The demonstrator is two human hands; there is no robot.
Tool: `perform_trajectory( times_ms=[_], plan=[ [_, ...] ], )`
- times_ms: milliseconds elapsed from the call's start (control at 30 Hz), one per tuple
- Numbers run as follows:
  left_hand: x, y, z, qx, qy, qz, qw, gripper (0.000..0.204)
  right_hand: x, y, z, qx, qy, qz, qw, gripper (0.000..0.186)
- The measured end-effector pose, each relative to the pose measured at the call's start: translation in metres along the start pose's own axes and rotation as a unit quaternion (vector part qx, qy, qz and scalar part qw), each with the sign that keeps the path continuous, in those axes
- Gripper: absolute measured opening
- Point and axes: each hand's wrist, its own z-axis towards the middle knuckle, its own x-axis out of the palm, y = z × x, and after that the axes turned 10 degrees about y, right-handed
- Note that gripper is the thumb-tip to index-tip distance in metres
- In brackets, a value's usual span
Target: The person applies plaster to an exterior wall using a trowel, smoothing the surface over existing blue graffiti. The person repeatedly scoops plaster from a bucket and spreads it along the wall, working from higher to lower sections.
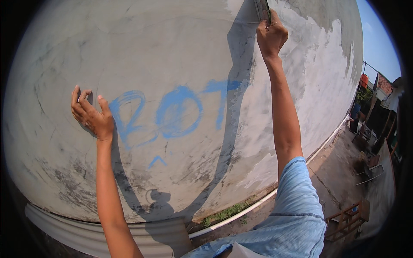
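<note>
Weeds [230, 213] and pipe [241, 212] edge the wall [185, 51]; corrugated sheet [77, 229] fronts its foot

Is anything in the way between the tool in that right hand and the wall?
Nothing visible: the right hand holds the tool close to the wall, with only a shadow beside it. Whether tool and wall touch is unclear.

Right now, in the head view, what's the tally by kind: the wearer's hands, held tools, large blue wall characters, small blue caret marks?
Hands: 2 (left hand, right hand)
Held tools: 1 (flat tool)
Large blue characters: 3
Small blue caret marks: 1
Total: 7
</note>
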Motion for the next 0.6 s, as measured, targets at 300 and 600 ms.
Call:
perform_trajectory(
  times_ms=[300, 600],
  plan=[
    [-0.003, 0.007, 0.001, 0.002, 0.002, 0.015, 1.000, 0.027, 0.017, 0.111, -0.042, -0.152, 0.076, 0.083, 0.982, 0.028],
    [-0.001, -0.001, -0.001, -0.008, 0.005, -0.009, 1.000, 0.027, -0.030, -0.094, 0.053, 0.107, -0.048, -0.116, 0.986, 0.016]
  ],
)
